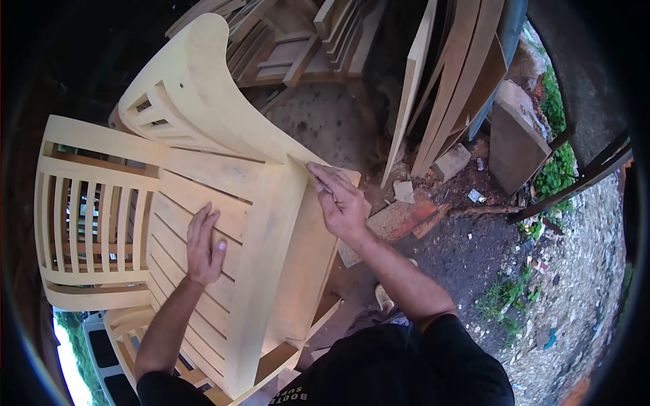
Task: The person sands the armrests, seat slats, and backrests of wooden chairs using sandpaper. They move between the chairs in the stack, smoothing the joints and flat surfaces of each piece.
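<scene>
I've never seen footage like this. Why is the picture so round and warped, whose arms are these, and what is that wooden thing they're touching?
No machine here: a person wears a camera on the head, looking down at their own two bare hands. Its wide lens bends the edges. The left hand lies flat, fingers open, on the slats of a pale, unfinished wooden chair. The right hand presses its fingertips on the chair's edge; whether it pinches something small there is unclear. A slatted frame of the same wood sits alongside. Planks lean behind, on dirt ground.
</scene>
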Tool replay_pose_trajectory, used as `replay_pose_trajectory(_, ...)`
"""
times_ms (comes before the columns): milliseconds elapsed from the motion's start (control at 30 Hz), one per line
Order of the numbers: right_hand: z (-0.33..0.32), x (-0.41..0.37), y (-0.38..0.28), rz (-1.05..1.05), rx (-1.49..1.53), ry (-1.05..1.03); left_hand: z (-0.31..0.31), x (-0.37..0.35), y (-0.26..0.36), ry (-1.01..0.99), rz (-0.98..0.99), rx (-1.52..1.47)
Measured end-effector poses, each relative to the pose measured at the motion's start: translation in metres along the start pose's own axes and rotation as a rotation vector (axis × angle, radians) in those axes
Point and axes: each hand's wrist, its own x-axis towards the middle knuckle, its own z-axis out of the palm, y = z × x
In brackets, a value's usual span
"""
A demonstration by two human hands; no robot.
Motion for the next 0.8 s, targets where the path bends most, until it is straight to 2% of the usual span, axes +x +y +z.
replay_pose_trajectory(267, 0.027, -0.018, -0.001, -0.088, -0.089, -0.044, 0.001, 0.004, -0.001, -0.002, 0.012, -0.002)
replay_pose_trajectory(467, 0.009, -0.025, 0.013, -0.125, -0.073, -0.084, 0.0, 0.004, 0.0, -0.004, 0.008, -0.001)
replay_pose_trajectory(567, -0.01, -0.029, 0.017, 0.01, -0.044, -0.009, 0.0, 0.003, -0.001, -0.014, 0.011, -0.002)
replay_pose_trajectory(667, -0.01, -0.035, 0.021, 0.435, -0.026, 0.041, 0.0, 0.002, -0.002, -0.016, 0.002, -0.001)
replay_pose_trajectory(767, 0.002, -0.03, 0.022, 0.452, -0.022, 0.047, 0.0, 0.003, -0.002, -0.003, 0.017, -0.011)
replay_pose_trajectory(800, 0.006, -0.025, 0.015, 0.382, -0.026, 0.053, 0.0, 0.004, -0.002, -0.003, 0.017, -0.009)
